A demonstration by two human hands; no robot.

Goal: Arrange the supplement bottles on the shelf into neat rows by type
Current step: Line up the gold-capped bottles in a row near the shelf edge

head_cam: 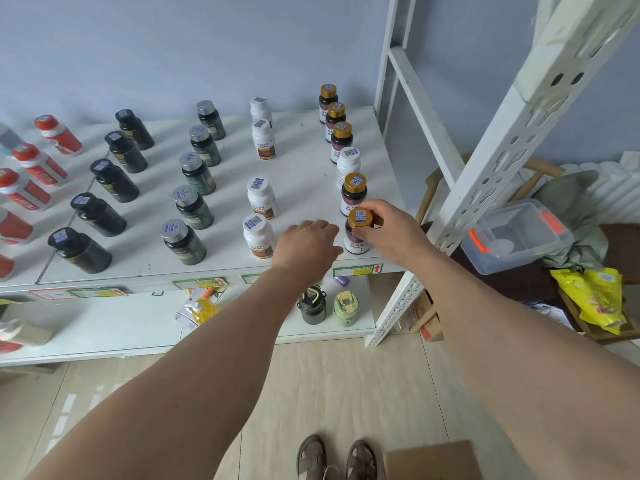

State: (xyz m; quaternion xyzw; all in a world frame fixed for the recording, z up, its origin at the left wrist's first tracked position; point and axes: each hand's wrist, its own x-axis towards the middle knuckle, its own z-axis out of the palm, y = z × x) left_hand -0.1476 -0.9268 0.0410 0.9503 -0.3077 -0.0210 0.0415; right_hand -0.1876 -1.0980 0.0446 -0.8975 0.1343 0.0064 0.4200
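The right hand (388,233) has its grip on the gold-capped bottle (358,235) at the shelf (304,188) front edge (rigid, probably light, smooth); holding the cap seems safe. The left hand (308,244) hovers relaxed.

soft even daylight, faint striped shadows on shelf (304,188), wide-angle bending at edges, mostly sharp

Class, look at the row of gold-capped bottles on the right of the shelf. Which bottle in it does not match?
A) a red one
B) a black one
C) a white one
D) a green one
C: a white bottle stands in the row between gold-capped bottles.
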